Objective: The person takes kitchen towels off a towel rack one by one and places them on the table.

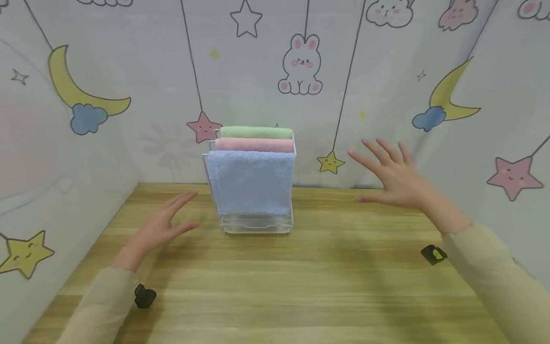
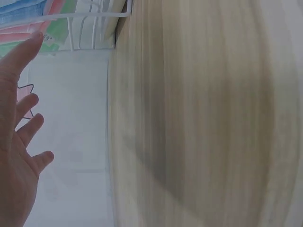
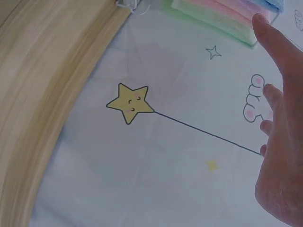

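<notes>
A white wire rack [image 1: 258, 224] stands at the back of the wooden table [image 1: 275, 286]. A blue towel [image 1: 251, 181] hangs on its front bar, a pink towel [image 1: 254, 145] on the bar behind and a green towel [image 1: 255, 132] at the rear. My left hand [image 1: 165, 222] hovers open just left of the rack, fingers straight, holding nothing. My right hand [image 1: 393, 174] is raised to the right of the rack with fingers spread, also empty. The left wrist view shows my left hand [image 2: 19, 142] near the rack [image 2: 90, 28]. The right wrist view shows my right hand [image 3: 279, 137] and the towels [image 3: 222, 12].
Walls with moon, star and rabbit drawings [image 1: 301, 64] close in the table on three sides. Small black devices sit at my left wrist [image 1: 143, 296] and right wrist [image 1: 434, 254]. A yellow star drawing [image 3: 130, 101] shows on the back wall.
</notes>
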`<action>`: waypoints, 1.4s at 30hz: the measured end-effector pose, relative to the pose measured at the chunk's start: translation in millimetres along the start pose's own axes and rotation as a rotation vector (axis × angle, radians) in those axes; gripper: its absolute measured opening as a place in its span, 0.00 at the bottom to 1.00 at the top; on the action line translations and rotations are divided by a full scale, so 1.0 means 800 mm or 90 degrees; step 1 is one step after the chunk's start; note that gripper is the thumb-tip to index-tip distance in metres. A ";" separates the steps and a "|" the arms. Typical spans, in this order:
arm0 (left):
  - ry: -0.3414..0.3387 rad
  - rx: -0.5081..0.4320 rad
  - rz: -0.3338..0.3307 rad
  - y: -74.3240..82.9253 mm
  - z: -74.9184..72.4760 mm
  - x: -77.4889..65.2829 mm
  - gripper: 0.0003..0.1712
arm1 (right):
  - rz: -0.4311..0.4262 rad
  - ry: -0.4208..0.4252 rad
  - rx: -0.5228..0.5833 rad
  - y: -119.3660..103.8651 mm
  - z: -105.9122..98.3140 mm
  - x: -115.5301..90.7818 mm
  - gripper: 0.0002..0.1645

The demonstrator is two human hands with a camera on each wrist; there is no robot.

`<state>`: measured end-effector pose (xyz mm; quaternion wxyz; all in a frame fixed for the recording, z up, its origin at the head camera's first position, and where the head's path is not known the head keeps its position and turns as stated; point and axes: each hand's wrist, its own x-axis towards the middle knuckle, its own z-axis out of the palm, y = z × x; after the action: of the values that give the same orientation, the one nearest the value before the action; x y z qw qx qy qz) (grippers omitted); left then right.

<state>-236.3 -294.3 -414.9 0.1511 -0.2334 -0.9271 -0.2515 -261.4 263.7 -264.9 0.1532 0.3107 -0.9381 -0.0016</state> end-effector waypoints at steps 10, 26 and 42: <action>0.058 -0.140 -0.025 0.009 0.044 0.015 0.36 | -0.039 0.024 -0.014 -0.019 -0.029 0.043 0.59; 0.113 -0.312 -0.141 0.039 0.079 0.025 0.12 | -0.106 0.040 0.020 -0.072 -0.053 0.102 0.58; 0.104 -0.309 -0.160 0.028 0.090 0.031 0.10 | -0.220 -0.014 0.075 -0.126 -0.046 0.166 0.58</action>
<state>-258.0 -229.7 -456.0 0.1323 -0.1250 -0.8461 -0.5010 -293.5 108.4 -201.9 0.1219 0.4755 -0.8709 0.0241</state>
